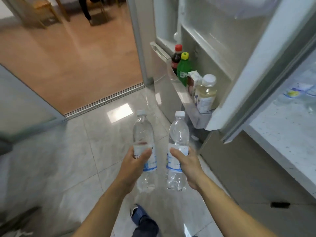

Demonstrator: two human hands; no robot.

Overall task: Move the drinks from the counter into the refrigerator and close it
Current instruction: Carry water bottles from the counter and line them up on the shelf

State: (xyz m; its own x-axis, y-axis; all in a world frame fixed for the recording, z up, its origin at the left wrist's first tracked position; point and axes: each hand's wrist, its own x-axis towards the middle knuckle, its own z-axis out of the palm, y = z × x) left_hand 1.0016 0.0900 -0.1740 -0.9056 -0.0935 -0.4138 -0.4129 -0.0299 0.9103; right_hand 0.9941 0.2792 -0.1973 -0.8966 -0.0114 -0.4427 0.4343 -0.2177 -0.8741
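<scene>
The open refrigerator door (253, 69) fills the right of the view, its top cut off by the frame edge and its upper shelves blurred and hard to read. The speckled counter (282, 139) is seen at the far right, partly hidden behind the door; faint blue and yellow shapes on it cannot be identified. In the door's lower shelf (181, 94) four drinks are stood in a row: a dark bottle with a red cap (177, 56) farthest, a green bottle with a yellow cap (183, 69), a carton (194, 81) largely hidden between its neighbours, and a pale bottle with a white cap (206, 93) nearest. Two clear water bottles are held upright side by side over the tiled floor, near that shelf. The left water bottle (144, 134) is grasped around its label by the left hand (135, 165), and the right water bottle (178, 134) likewise by the right hand (188, 166); the fingers behind each bottle are hidden. A blue shoe (138, 214) is partly seen at the bottom edge.
</scene>
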